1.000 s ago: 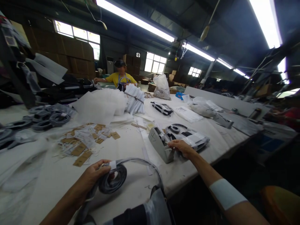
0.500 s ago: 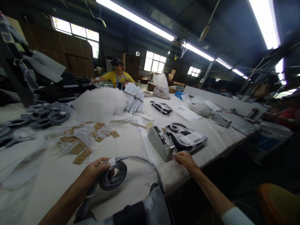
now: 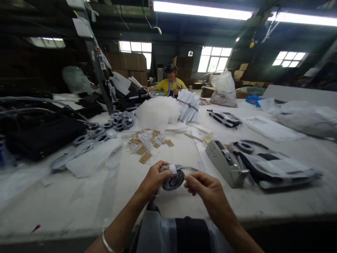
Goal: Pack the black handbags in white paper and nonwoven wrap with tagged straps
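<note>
A grey strap rolled into a coil [image 3: 173,181], with a white band round its top, is gripped by my left hand [image 3: 156,175], thumb in front. Just right of the coil, my right hand [image 3: 204,182] is closed in a pinch. The piece of tape from the dispenser is barely visible at its fingertips. The strap runs to a grey and black bag [image 3: 189,233] close against me at the bottom, partly wrapped in clear plastic. A grey tape dispenser [image 3: 226,163] stands to the right of my right hand.
Brown paper tags [image 3: 144,158] lie in a heap beyond my hands. A wrapped bag [image 3: 279,165] sits right of the dispenser. Rolled straps [image 3: 121,121] and a black bag [image 3: 44,131] are at left. White foam sheets [image 3: 160,110] are piled ahead; a co-worker [image 3: 168,84] is behind them.
My right hand has moved left from the tape dispenser to the strap coil, still pinched. My left hand keeps hold of the coil. The view has turned left.
</note>
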Tool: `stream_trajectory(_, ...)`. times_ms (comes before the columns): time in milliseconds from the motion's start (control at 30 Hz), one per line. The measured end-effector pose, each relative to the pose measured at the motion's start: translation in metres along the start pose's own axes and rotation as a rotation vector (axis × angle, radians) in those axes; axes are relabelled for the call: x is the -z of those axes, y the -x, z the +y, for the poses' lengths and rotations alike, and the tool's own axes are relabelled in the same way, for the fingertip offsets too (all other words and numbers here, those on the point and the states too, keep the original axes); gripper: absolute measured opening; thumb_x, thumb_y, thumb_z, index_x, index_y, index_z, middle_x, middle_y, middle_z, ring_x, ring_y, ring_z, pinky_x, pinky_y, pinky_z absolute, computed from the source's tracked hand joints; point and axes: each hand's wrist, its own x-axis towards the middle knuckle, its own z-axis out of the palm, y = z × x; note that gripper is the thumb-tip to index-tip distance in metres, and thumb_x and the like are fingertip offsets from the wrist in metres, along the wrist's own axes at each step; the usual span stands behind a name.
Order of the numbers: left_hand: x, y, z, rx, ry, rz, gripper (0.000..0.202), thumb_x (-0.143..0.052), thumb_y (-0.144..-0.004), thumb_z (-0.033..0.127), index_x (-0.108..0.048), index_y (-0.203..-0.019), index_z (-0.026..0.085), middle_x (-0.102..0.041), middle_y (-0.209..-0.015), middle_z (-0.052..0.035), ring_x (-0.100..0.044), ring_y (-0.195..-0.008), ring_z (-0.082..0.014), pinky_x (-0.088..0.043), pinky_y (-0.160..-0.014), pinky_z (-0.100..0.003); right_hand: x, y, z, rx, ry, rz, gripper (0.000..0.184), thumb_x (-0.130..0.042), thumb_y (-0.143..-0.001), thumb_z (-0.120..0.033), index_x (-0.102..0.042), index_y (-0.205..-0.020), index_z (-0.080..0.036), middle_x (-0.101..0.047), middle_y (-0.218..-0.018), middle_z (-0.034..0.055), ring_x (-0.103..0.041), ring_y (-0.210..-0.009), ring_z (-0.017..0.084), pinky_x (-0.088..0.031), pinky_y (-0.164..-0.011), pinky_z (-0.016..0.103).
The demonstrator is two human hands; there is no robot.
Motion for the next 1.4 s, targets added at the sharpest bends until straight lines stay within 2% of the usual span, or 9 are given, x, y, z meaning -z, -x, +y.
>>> stream_trajectory(133,0.001,0.009,0.003,-0.1,-0.076,0.007,0.028,-0.068,-0.072,0.033,-0.062,-0.094,0.015,-0.065,-0.074,-0.0008,-0.059,-0.065,-0.0146,-0.046,-0.064,-0.024,-0.033,-0.013,0.013,-0.009,-0.037,-0.003,0.031,-0.073,-0.076,-0.047,-0.071,-0.071,-0.016,-0.068,-0.066,0.0031,-0.055,-0.058,0.014,-0.042,-0.054,0.025)
stream_trajectory(300,-0.003,0.015,0.002,-0.186,-0.201,0.064,0.025,-0.066,-0.076,0.034,-0.062,-0.095,0.018,-0.067,-0.079,-0.0006,-0.06,-0.071,-0.0164,-0.046,-0.066,-0.024,-0.036,-0.021,0.03,-0.045,-0.051,0.07,0.033,-0.075,-0.073,-0.047,-0.068,-0.066,-0.015,-0.065,-0.062,0.0029,-0.053,-0.055,0.013,-0.041,-0.052,0.024)
stream_trajectory(500,-0.006,0.023,0.005,-0.25,-0.347,0.172,0.023,-0.065,-0.073,0.028,-0.064,-0.095,0.022,-0.063,-0.069,0.0035,-0.057,-0.061,-0.0146,-0.043,-0.061,-0.023,-0.041,-0.023,0.043,-0.127,-0.085,0.104,0.043,-0.076,-0.069,-0.055,-0.065,-0.064,-0.014,-0.067,-0.061,0.0046,-0.054,-0.046,0.011,-0.037,-0.043,0.021)
stream_trajectory(733,-0.002,0.016,0.004,-0.151,-0.153,0.059,0.028,-0.067,-0.074,0.034,-0.062,-0.096,0.018,-0.065,-0.074,0.0008,-0.059,-0.066,-0.0154,-0.045,-0.062,-0.024,-0.035,-0.027,0.051,-0.02,0.215,0.128,0.053,-0.065,-0.076,-0.064,-0.057,-0.052,-0.018,-0.057,-0.046,0.0002,-0.046,-0.036,0.011,-0.035,-0.036,0.023)
stream_trajectory(1067,0.001,0.0,-0.006,0.115,0.271,-0.057,0.037,-0.068,-0.069,0.044,-0.055,-0.091,0.018,-0.062,-0.056,0.0024,-0.054,-0.045,-0.0105,-0.038,-0.046,-0.018,-0.016,-0.024,0.034,0.548,0.963,0.123,0.044,-0.066,-0.085,-0.05,-0.057,-0.054,-0.021,-0.057,-0.05,-0.0004,-0.049,-0.046,0.013,-0.031,-0.05,0.028)
stream_trajectory(1133,0.002,-0.001,-0.005,0.131,0.284,-0.065,0.039,-0.07,-0.067,0.044,-0.055,-0.092,0.018,-0.062,-0.059,0.0025,-0.056,-0.047,-0.0111,-0.039,-0.047,-0.019,-0.016,-0.021,0.02,0.666,1.051,0.114,0.03,-0.064,-0.089,-0.042,-0.064,-0.068,-0.021,-0.065,-0.065,0.0031,-0.058,-0.06,0.018,-0.038,-0.06,0.03)
stream_trajectory(1200,0.003,-0.001,-0.005,0.14,0.271,-0.063,0.041,-0.072,-0.066,0.044,-0.055,-0.093,0.018,-0.064,-0.064,0.0014,-0.059,-0.05,-0.0119,-0.041,-0.048,-0.02,-0.018,-0.025,0.009,0.75,1.135,0.083,0.014,-0.065,-0.087,-0.032,-0.069,-0.095,-0.021,-0.071,-0.097,0.0092,-0.063,-0.091,0.026,-0.042,-0.081,0.036)
stream_trajectory(1300,0.003,-0.001,-0.004,0.137,0.23,-0.059,0.042,-0.073,-0.066,0.043,-0.056,-0.094,0.017,-0.066,-0.069,-0.0002,-0.06,-0.055,-0.0132,-0.044,-0.053,-0.022,-0.024,-0.04,0.004,0.779,1.228,-0.069,0.035,-0.064,-0.083,-0.018,-0.062,-0.117,-0.018,-0.065,-0.123,0.0118,-0.054,-0.117,0.03,-0.034,-0.103,0.043)
stream_trajectory(1400,0.005,-0.002,-0.005,0.059,0.115,-0.04,0.037,-0.072,-0.069,0.043,-0.059,-0.091,0.016,-0.065,-0.072,-0.0007,-0.06,-0.064,-0.014,-0.046,-0.062,-0.024,-0.031,-0.054,0.011,0.678,1.287,-0.208,0.02,-0.059,-0.08,-0.012,-0.066,-0.099,-0.017,-0.071,-0.098,0.0087,-0.061,-0.101,0.025,-0.033,-0.106,0.042)
